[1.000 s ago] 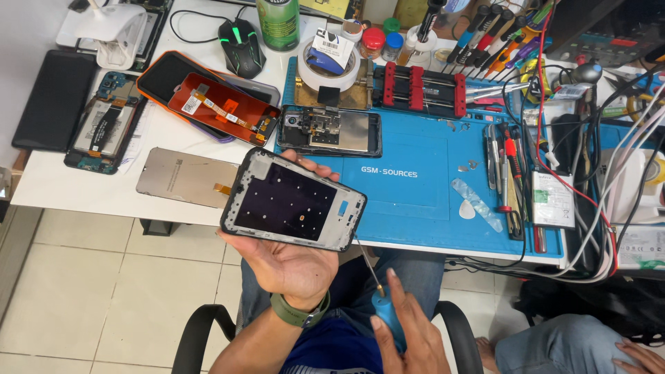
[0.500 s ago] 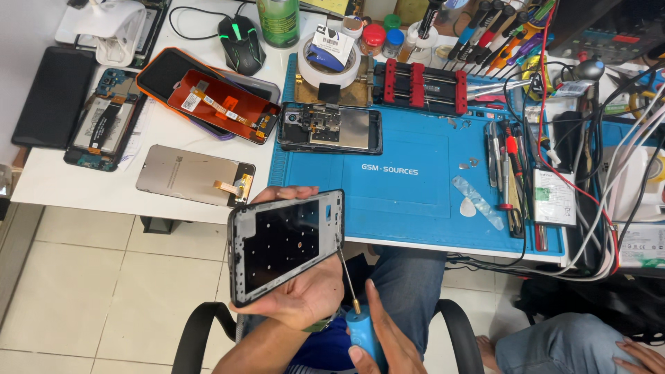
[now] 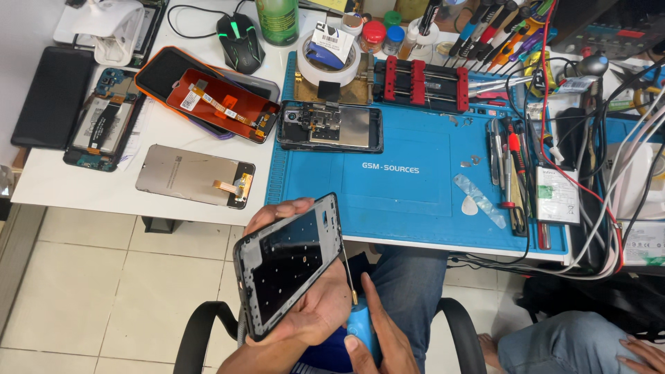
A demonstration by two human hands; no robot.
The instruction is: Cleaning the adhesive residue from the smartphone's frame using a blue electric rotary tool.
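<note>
The left hand (image 3: pixel 315 312) grips a bare black phone frame (image 3: pixel 287 263) tilted above the lap while the right hand (image 3: pixel 377 336) closes on a blue-handled screwdriver (image 3: pixel 357 312), the stripped phone (image 3: pixel 331 127) lying unassembled on the blue mat (image 3: pixel 415 194).

The person wears blue denim jeans (image 3: pixel 409 291) with a paler, worn look over the knee, and both hands — the left hand (image 3: pixel 315 305) and the right hand (image 3: pixel 377 339) — are bare, with no gloves or rings on the fingers (image 3: pixel 280 208) that show.
</note>
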